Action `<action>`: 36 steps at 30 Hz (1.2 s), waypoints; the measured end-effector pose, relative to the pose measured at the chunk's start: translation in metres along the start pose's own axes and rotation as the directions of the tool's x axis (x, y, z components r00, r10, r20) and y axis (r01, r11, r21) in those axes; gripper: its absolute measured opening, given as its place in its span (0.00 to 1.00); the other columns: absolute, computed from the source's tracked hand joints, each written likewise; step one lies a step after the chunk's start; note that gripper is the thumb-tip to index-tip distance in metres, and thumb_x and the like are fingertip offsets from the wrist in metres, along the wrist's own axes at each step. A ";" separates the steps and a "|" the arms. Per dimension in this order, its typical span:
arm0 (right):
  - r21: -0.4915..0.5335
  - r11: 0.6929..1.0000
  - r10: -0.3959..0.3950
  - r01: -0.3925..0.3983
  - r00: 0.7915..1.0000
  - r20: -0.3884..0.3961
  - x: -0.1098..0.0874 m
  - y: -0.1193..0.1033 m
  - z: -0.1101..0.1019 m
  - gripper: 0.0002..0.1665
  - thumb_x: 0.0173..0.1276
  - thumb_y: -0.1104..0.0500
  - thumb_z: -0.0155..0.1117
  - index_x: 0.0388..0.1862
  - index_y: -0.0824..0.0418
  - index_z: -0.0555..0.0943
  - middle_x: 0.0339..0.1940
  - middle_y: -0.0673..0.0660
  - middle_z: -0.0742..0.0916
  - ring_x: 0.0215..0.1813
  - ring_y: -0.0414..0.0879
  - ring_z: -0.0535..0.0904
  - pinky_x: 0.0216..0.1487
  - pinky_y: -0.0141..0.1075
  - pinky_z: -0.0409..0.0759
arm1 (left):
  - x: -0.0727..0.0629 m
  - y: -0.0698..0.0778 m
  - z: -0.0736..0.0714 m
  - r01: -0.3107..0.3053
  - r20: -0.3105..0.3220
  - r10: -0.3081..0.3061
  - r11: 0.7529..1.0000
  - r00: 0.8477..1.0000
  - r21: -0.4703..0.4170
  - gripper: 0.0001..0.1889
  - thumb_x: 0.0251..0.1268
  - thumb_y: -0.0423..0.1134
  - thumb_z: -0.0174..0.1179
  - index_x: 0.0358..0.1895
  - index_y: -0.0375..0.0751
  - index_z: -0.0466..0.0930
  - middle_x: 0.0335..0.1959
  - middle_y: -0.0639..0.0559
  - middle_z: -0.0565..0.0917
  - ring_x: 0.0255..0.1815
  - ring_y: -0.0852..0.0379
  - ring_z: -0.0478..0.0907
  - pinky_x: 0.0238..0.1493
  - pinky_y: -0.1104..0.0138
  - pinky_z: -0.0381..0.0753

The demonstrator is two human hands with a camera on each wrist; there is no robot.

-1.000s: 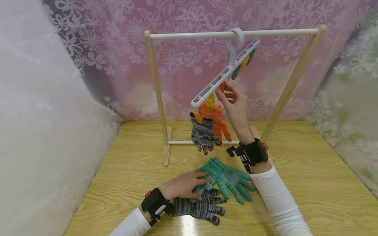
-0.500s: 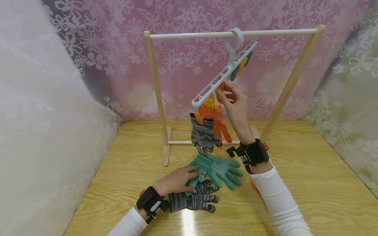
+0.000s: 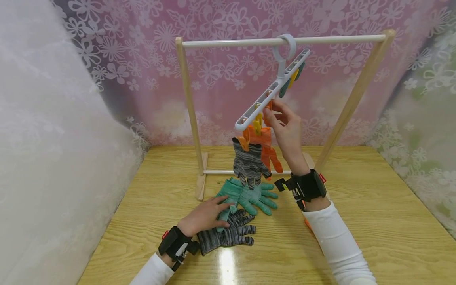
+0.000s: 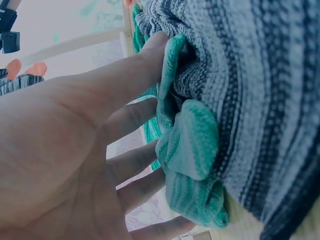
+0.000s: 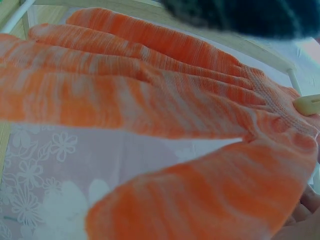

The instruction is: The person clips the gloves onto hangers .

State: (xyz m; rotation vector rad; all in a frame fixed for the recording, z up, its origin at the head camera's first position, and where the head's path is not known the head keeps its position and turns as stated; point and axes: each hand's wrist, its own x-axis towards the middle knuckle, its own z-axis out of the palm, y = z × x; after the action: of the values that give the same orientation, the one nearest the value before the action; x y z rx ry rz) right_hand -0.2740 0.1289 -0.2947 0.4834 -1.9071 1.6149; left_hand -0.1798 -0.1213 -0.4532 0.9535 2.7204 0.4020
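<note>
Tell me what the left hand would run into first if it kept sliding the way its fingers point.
Most likely the green gloves: the left hand already touches their near edge, above the striped glove on the table. Beyond them stands the rack's lower crossbar, though depth is hard to judge.

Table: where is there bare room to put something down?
The table is bare right of the right sleeve, out to the lace curtain, and left of the rack's left foot. It is crowded in the middle: green gloves and a striped glove lie under the left hand.
</note>
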 end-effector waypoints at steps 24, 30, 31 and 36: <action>0.023 1.000 -0.002 0.002 1.000 -0.006 0.001 -0.002 -0.009 0.22 0.76 0.58 0.64 0.66 0.58 0.81 0.55 0.59 0.87 0.43 0.40 0.84 0.50 0.29 0.84 | 0.039 -0.014 -0.020 0.060 -0.459 -0.075 0.997 0.885 -0.047 0.17 0.72 0.44 0.64 0.56 0.36 0.84 0.55 0.38 0.83 0.57 0.39 0.79 0.58 0.49 0.79; 0.037 0.999 -0.006 0.006 1.000 -0.009 0.001 -0.004 -0.010 0.22 0.75 0.59 0.64 0.66 0.59 0.81 0.54 0.59 0.87 0.44 0.41 0.84 0.52 0.30 0.84 | 0.058 -0.021 -0.016 0.165 -0.449 -0.179 0.984 0.875 -0.070 0.22 0.67 0.46 0.68 0.59 0.36 0.82 0.49 0.38 0.83 0.48 0.41 0.80 0.49 0.50 0.82; 0.041 0.999 -0.002 0.002 1.000 -0.007 0.001 -0.004 -0.010 0.22 0.75 0.59 0.64 0.66 0.60 0.81 0.54 0.60 0.87 0.44 0.41 0.84 0.52 0.30 0.84 | 0.061 -0.022 -0.015 0.179 -0.441 -0.193 0.981 0.876 -0.073 0.23 0.67 0.47 0.69 0.59 0.36 0.82 0.48 0.38 0.83 0.46 0.42 0.80 0.47 0.51 0.82; 0.038 0.999 0.015 -0.015 1.000 0.003 -0.002 -0.005 -0.010 0.23 0.75 0.60 0.65 0.67 0.62 0.80 0.55 0.62 0.86 0.45 0.39 0.84 0.51 0.28 0.84 | 0.070 -0.025 -0.010 0.256 -0.395 -0.278 0.961 0.876 -0.108 0.24 0.63 0.49 0.71 0.56 0.36 0.83 0.34 0.45 0.84 0.31 0.51 0.80 0.30 0.60 0.81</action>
State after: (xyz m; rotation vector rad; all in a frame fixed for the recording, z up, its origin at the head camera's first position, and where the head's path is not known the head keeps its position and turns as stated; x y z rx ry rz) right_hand -0.2671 0.1374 -0.2909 0.4887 -1.8894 1.6639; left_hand -0.2506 -0.0969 -0.4603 0.5065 3.1369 0.6801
